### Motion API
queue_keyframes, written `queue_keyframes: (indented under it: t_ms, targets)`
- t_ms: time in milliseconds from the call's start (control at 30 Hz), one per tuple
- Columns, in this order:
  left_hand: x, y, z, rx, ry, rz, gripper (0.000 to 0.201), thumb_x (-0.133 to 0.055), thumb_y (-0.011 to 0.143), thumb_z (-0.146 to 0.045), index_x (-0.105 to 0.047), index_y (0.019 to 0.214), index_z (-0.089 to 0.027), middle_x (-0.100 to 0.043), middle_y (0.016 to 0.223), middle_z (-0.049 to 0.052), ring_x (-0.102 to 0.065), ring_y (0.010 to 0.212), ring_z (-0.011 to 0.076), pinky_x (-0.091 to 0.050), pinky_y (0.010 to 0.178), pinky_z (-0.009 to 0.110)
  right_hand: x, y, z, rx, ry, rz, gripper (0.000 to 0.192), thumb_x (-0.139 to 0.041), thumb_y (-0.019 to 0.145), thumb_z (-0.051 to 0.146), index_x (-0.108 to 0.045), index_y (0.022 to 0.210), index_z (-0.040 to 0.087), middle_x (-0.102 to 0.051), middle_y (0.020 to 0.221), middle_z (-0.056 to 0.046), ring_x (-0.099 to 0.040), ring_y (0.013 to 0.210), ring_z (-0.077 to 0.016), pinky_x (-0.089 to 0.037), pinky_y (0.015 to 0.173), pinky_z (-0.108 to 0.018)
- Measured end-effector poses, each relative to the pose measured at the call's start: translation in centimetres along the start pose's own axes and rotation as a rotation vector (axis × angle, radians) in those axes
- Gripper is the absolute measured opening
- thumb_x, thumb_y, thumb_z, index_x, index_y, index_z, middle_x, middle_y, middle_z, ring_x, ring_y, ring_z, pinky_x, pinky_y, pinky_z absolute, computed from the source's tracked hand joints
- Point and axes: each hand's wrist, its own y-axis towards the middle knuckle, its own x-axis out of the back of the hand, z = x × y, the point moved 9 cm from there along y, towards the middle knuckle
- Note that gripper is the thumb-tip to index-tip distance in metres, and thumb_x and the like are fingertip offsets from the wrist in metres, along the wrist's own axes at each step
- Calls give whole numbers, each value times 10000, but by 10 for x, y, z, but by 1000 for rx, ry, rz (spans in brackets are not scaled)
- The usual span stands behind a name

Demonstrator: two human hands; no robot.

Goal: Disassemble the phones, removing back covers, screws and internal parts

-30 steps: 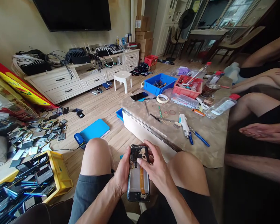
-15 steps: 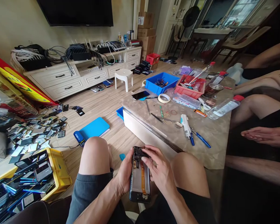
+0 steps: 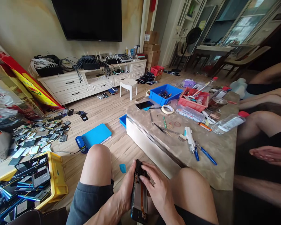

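Observation:
An opened smartphone [image 3: 137,198] is held upright between my knees, its back cover off. A grey bay and an orange ribbon cable [image 3: 142,200] show inside it. My left hand [image 3: 125,190] is closed around the phone's left side, thumb along the upper edge. At its top end, my right hand [image 3: 158,186] pinches a black plastic cover piece [image 3: 138,168] with thumb and fingers; whether the piece is loose cannot be made out. My right hand partly hides the phone's right edge.
At right stands a table [image 3: 215,178] with pliers [image 3: 206,153], a white glue gun [image 3: 189,139], tape [image 3: 167,109], a blue bin [image 3: 165,95] and a red basket [image 3: 193,103]. A yellow crate [image 3: 58,178] of phones stands at left. Another person's hands [image 3: 270,153] rest at far right.
The view has tilted up, so the hands and phone sit lower in the picture. The phone has turned, showing its back more edge-on. Both hands keep their places on it.

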Motion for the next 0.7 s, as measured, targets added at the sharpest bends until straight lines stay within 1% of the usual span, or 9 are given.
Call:
queue_keyframes:
  t_ms: [33,100,233,300,400,467,533,600,700]
  targets:
    - [0,1,-1,-13,-28,-1,544,-526,961,-631,-675,1050,-115,-724,822,91,-703,734,191,-552,724,272,-1,0,-1,-2,-1,-3,333,-686,894,266,-754,1216,318,-725,1281,-40,-683,1182,-260,-564,1038,-396]
    - [1,0,0,-5,-20,-2,531,-537,967,-604,-673,1094,-107,-733,870,104,-712,764,201,-559,736,287,-2,1,-5,-15,-3,-10,392,-688,869,241,-728,1251,315,-714,1297,-33,-674,1200,-251,-560,1048,-387]
    - [3,-3,0,-9,125,-1,561,-500,966,-635,-678,1159,-139,-749,975,123,-736,840,260,-590,731,371,-6,3,-15,-97,-8,27,451,-706,827,249,-719,1272,322,-712,1312,-24,-684,1178,-258,-549,1063,-402]
    - [6,-4,-2,-42,187,-5,568,-490,963,-647,-698,1132,-146,-745,917,113,-733,803,259,-596,695,376,-9,4,-20,-142,-3,71,444,-729,801,272,-738,1242,326,-731,1276,-26,-708,1111,-266,-556,1048,-419]
    - [12,-6,0,-31,245,-20,599,-466,960,-666,-722,1034,-129,-701,738,91,-691,648,228,-587,627,357,-12,4,-25,-199,22,123,435,-746,767,318,-760,1202,328,-748,1236,-30,-724,1030,-273,-581,992,-424]
    - [23,-6,5,21,252,-60,642,-422,965,-684,-723,979,-117,-664,653,82,-651,571,205,-572,598,331,-17,1,-31,-238,38,155,452,-753,742,330,-763,1194,330,-747,1234,-29,-729,984,-264,-606,929,-406]
    - [36,-5,12,60,264,-89,680,-391,958,-712,-720,987,-117,-656,629,87,-631,544,202,-557,576,322,-25,-5,-39,-274,48,206,498,-760,703,303,-760,1200,330,-748,1227,-32,-735,944,-256,-624,866,-381]
    - [50,-1,19,86,264,-77,717,-394,929,-757,-717,1023,-123,-664,640,99,-610,524,203,-540,564,330,-36,-14,-52,-312,54,255,540,-770,668,281,-758,1206,330,-754,1211,-38,-741,933,-258,-631,837,-366]
    - [69,9,28,68,227,-33,754,-451,865,-811,-723,1034,-129,-695,717,136,-584,517,193,-519,608,352,-50,-24,-73,-345,80,296,554,-817,612,321,-774,1164,333,-782,1133,-57,-756,904,-279,-642,782,-351]
